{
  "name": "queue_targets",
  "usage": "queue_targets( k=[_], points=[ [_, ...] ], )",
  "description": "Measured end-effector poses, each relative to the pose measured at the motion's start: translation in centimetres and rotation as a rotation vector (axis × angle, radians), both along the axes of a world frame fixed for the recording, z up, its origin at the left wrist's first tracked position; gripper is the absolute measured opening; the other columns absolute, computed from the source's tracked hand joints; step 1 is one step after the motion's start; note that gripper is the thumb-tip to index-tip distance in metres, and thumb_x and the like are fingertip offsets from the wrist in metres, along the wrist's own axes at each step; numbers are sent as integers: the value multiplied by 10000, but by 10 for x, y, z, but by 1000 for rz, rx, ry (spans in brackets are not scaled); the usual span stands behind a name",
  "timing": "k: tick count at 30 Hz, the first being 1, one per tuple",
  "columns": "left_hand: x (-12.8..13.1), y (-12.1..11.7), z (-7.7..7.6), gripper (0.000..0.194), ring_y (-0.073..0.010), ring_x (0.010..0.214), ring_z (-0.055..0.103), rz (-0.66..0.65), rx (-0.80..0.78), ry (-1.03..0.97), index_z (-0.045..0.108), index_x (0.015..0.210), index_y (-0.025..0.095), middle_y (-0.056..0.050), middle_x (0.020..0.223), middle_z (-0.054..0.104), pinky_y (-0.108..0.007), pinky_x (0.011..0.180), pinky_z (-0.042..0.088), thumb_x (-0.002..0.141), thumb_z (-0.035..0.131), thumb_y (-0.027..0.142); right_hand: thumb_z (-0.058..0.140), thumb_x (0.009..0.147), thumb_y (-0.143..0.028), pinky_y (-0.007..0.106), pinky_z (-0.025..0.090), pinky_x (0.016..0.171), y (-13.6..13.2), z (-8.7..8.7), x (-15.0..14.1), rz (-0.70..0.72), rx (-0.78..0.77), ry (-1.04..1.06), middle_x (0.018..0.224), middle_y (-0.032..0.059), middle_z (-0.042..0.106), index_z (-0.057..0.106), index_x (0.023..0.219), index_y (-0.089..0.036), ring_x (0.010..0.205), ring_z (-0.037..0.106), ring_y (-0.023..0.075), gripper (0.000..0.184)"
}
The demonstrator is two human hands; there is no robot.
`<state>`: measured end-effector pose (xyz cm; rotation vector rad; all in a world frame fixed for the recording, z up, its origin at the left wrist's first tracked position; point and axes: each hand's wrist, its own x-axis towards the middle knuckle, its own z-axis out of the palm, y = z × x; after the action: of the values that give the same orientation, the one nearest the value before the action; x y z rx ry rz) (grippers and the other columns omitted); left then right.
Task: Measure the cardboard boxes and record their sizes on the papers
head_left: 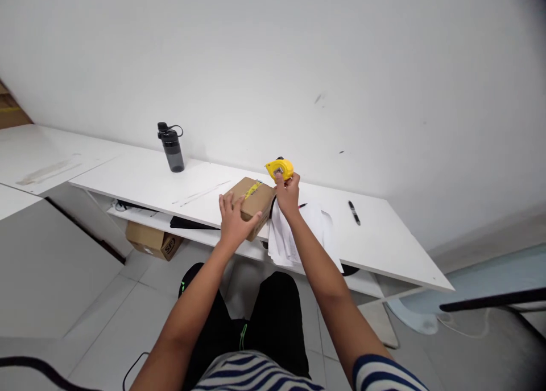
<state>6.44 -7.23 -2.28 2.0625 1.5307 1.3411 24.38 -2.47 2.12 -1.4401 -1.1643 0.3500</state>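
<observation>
A small brown cardboard box [257,195] with a strip of yellow tape on top sits at the front edge of the white desk. My left hand [235,217] grips its near left corner, fingers on the left and top, thumb on the front side. Above the box's right end, my right hand [288,194] is closed round a yellow tape measure [285,166], raised off the desk. I cannot make out any blade pulled from it. White paper sheets [284,243] lie under my right forearm and hang over the edge, with a pen [302,205] partly showing on them.
A dark water bottle [173,152] stands at the back left of the desk [140,172]. To the right lies a black pen [354,213]. A shelf below bears a flat black object [191,223]; a larger cardboard box [147,239] is underneath. Behind rises a white wall [256,66].
</observation>
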Motion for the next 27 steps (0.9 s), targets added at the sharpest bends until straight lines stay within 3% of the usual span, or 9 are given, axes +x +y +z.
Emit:
queue_targets(
  k=[5, 9, 13, 16, 19, 21, 23, 27],
  points=[
    [-45, 14, -31, 649, -322, 1474, 280, -185, 277, -100, 580, 1293, 192, -152, 1521, 406, -536, 1203, 230, 884, 398, 661, 447, 898, -629, 258, 511, 736, 14, -16, 14, 225, -96, 379, 1029, 107, 691, 414, 1106, -191, 914, 702, 170, 486],
    [-48, 26, -59, 737, -316, 1437, 359, -149, 462, -320, 562, 1315, 185, -170, 1525, 403, -530, 1185, 270, 905, 246, 711, 599, 816, -629, 258, 522, 744, 17, -5, -11, 470, -61, 510, 999, 52, 685, 459, 1063, -215, 901, 688, 161, 503],
    [-52, 43, -73, 814, -305, 1461, 324, -126, 432, -360, 475, 1404, 164, -197, 1563, 343, -500, 1189, 274, 900, 187, 735, 633, 787, -620, 266, 520, 781, 21, 18, -34, 494, -20, 354, 997, 21, 652, 480, 1038, -220, 918, 644, 156, 497],
    [-74, 53, -76, 722, -285, 1457, 338, -123, 264, -281, 519, 1365, 173, -170, 1518, 431, -477, 1212, 239, 920, 264, 682, 608, 812, -609, 276, 523, 773, 26, 32, -42, 509, -67, 245, 997, 29, 634, 483, 1037, -213, 917, 628, 162, 472],
    [-98, 56, -66, 557, -289, 1396, 425, 135, -10, -408, 534, 1325, 181, -163, 1399, 552, -484, 1191, 276, 902, 475, 539, 609, 830, -567, 302, 531, 813, 31, 35, -49, 632, -102, 206, 1109, 54, 633, 462, 1076, -219, 977, 631, 170, 450],
    [-105, 57, -49, 542, -273, 1340, 488, 300, -95, -576, 472, 1363, 178, -166, 1376, 562, -464, 1158, 330, 892, 534, 440, 614, 832, -546, 320, 529, 832, 35, 32, -55, 698, -147, 146, 1142, 60, 636, 456, 1108, -221, 998, 633, 179, 455],
    [-102, 59, -28, 540, -238, 1328, 500, 276, -80, -679, 429, 1389, 193, -154, 1401, 543, -411, 1146, 350, 911, 523, 427, 614, 832, -545, 330, 521, 843, 39, 27, -61, 690, -162, 43, 1136, 54, 642, 460, 1142, -222, 1008, 629, 187, 474],
    [-75, 74, 9, 659, -245, 1412, 404, 9, -202, -703, 422, 1398, 214, -152, 1525, 412, -368, 1151, 330, 851, 619, 523, 549, 867, -560, 325, 528, 762, 46, 22, -68, 526, -172, -48, 1093, 73, 641, 463, 1138, -211, 911, 641, 193, 450]
  ],
)
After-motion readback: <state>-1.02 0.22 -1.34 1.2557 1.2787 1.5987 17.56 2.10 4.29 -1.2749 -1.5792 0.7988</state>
